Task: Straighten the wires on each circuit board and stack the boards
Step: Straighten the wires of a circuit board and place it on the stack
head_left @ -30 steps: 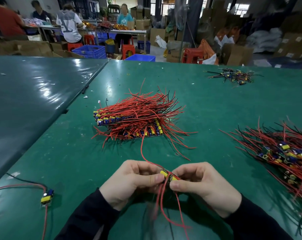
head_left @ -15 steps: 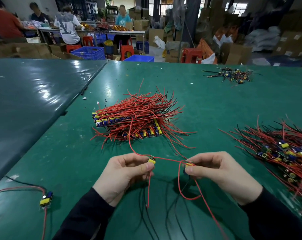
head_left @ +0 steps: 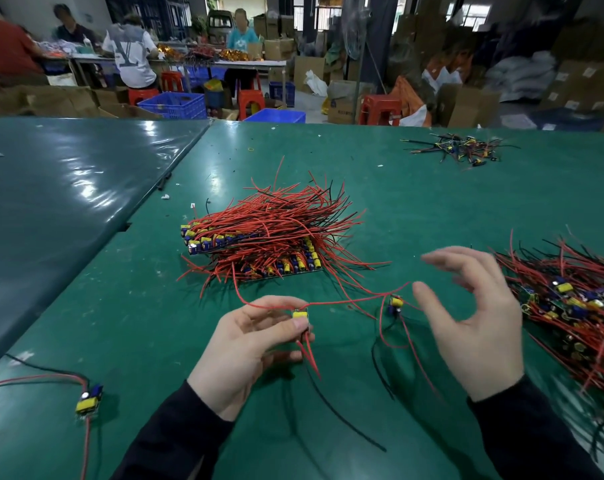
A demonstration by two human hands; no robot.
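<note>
Hands in dark sleeves work low in the frame over the green-covered desk (head_left: 127,327). Left hand (head_left: 248,351) has its grip clamped, thumb and fingers, on a small circuit board with a yellow block component (head_left: 300,317), red leads trailing down from it and one long red wire (head_left: 345,300) running right. Right hand (head_left: 473,317) is spread, grip apart and holding nothing, just right of a second small board with yellow and blue parts (head_left: 395,303) that seems to lie on the desk, its wires crossing the first board's. The step in hand looks like separating two tangled boards. Next move likely calls for freeing that crossed wire, then smoothing the leads. Beyond, mid-frame, sits the neat stack of boards with red wires fanned right (head_left: 259,244); at right edge, a loose heap of unsorted boards (head_left: 570,306).
</note>
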